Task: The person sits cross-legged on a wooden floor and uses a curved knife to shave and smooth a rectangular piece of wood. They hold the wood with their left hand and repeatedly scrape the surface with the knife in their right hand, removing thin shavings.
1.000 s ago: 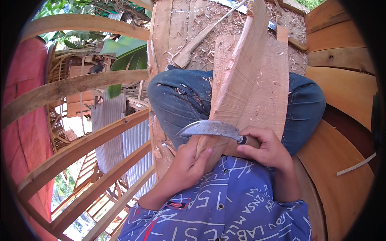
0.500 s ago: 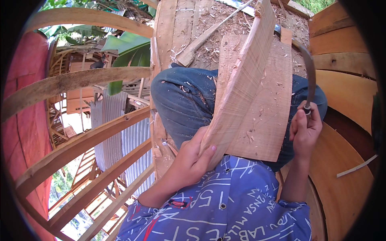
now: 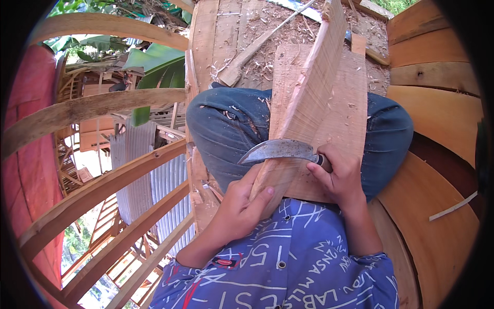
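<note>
Clamping the near end of the plank (image 3: 313, 95) in my left grip (image 3: 244, 203), thumb on its face; right grip (image 3: 340, 172) wrapped round the handle of the curved knife (image 3: 280, 150), blade across the plank's edge. Plank stands tilted on a flat board (image 3: 352, 92) between my legs (image 3: 226, 121), running away from me. Judged stiff, fairly light, rough enough not to slip; edge may splinter. Best held low, behind the blade. Beyond: shavings (image 3: 266, 67)

A broad green leaf (image 3: 157, 64) shows between wooden rails (image 3: 103, 104), corrugated metal sheets (image 3: 165, 179) below, a red panel (image 3: 31, 170) far left
</note>
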Motion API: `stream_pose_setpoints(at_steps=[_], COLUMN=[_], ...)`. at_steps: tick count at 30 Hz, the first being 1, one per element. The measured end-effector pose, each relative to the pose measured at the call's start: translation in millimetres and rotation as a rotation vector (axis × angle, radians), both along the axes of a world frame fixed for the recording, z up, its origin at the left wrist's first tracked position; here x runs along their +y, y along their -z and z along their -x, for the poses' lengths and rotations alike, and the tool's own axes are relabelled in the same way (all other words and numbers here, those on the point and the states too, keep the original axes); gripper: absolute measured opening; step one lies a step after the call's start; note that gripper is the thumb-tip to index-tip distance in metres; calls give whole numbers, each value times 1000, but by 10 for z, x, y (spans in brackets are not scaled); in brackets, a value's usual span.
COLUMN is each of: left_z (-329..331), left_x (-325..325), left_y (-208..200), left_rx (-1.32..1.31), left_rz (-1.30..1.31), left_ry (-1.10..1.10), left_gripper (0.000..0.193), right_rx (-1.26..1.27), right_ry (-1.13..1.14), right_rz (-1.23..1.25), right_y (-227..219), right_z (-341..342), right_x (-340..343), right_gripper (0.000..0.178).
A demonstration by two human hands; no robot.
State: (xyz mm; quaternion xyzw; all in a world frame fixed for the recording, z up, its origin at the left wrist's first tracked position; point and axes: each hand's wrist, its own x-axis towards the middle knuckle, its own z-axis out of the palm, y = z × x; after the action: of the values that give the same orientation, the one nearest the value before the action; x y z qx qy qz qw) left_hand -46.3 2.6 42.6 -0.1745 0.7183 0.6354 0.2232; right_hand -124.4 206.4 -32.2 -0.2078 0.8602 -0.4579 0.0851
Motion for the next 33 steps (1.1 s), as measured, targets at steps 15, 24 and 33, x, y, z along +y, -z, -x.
stream_pose_setpoints(at_steps=[15, 24, 33], left_z=[-10, 9, 38], left_x=[-26, -8, 24], left_y=[-112, 14, -133], left_rx=[-82, 9, -87], left_rz=[41, 77, 115], left_ry=[59, 40, 62], left_gripper=[43, 40, 44], right_rx=[66, 31, 168], right_ry=[635, 208, 172], right_rz=[-155, -53, -216], right_y=[121, -172, 115], right_z=[511, 98, 210], right_x=[414, 220, 2], right_gripper=[42, 47, 53])
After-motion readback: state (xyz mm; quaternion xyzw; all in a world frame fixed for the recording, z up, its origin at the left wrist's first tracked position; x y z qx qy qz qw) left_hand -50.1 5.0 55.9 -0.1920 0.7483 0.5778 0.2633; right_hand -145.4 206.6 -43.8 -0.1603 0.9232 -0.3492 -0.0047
